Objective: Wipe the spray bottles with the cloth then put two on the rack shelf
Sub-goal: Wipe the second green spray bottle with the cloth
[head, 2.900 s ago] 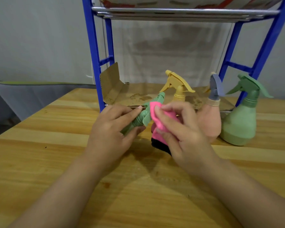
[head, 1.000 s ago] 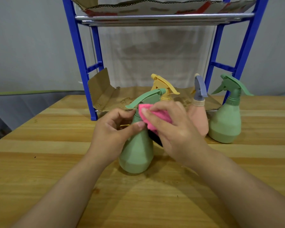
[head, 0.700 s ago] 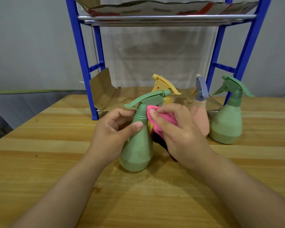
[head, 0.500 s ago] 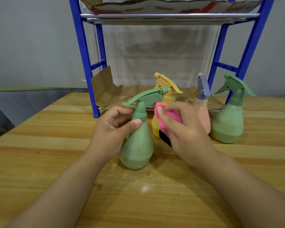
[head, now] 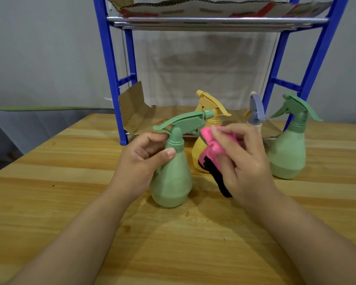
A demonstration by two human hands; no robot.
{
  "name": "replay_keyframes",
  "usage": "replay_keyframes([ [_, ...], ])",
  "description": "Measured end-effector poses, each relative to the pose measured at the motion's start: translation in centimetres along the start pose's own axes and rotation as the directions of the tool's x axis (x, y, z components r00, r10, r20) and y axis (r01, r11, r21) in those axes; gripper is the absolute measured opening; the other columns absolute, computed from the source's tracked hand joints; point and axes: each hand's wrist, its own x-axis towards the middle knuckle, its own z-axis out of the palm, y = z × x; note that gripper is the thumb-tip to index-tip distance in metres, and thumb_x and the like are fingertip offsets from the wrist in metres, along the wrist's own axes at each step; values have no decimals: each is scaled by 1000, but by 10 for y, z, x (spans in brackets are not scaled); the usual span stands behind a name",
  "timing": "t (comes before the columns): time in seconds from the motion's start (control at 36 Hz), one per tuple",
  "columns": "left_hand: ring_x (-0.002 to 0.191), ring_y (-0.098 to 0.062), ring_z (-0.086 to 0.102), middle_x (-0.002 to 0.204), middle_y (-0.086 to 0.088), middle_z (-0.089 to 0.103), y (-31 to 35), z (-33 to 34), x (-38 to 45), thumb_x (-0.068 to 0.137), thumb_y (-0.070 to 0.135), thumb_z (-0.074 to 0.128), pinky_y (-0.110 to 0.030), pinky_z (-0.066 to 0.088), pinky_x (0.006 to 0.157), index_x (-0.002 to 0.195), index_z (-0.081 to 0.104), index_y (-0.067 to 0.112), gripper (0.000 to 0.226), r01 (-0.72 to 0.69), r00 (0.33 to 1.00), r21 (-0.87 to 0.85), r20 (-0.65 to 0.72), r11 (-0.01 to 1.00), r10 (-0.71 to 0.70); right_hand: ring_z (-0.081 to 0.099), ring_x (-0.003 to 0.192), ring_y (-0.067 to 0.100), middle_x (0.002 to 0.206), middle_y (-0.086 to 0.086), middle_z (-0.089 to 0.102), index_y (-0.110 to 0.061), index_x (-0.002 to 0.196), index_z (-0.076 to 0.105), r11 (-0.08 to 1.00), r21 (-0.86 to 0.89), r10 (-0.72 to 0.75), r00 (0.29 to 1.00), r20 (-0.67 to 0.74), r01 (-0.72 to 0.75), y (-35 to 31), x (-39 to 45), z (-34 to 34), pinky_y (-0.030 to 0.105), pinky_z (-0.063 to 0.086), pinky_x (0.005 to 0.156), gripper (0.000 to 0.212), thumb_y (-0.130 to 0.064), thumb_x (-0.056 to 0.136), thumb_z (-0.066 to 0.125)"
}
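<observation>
Your left hand grips the near green spray bottle, upright on the tabletop. Your right hand clutches the pink cloth beside its trigger.

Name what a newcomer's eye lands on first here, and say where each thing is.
Centre: a green spray bottle upright on the wooden table, held by the left hand. Beside it, the right hand clutches a pink cloth. Behind stands a blue rack.

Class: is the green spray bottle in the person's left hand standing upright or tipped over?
Upright: the green spray bottle stands base-down on the table, left hand at its neck.
</observation>
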Motion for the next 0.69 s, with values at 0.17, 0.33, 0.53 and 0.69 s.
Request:
replay_keyframes([
  [0.17,94,-10,69,92,5,75,-3,-9,4,71,7,65,-18,52,74,96,63,15,26,40,999,-2,-36,999,-40,51,100,18,111,11,55,0,126,60,996,77,34,976,215,-52,5,-8,5,24,46,86,37,-6,89,57],
  [0.33,92,-5,68,91,9,75,-5,-10,6,82,-4,59,-16,52,76,101,64,17,29,57,997,31,-47,998,-56,47,108,8,114,7,51,0,128,57,980,89,173,984,35,-176,2,1,-2,16,40,96,42,5,87,62],
  [0.53,96,2,63,100,8,69,-8,-13,9,84,7,64,-14,48,83,101,66,36,34,29,987,250,-161,968,12,46,106,4,112,-8,49,-14,137,51,923,182,261,899,352,-339,-5,-2,3,8,35,92,46,-13,91,58],
  [0.69,80,-3,57,89,7,62,-3,-7,5,80,13,70,-19,51,76,99,60,25,25,-20,974,328,-206,945,92,47,109,4,115,-7,50,-15,137,53,933,242,161,911,379,-266,-19,1,1,12,38,93,47,-15,90,54],
])
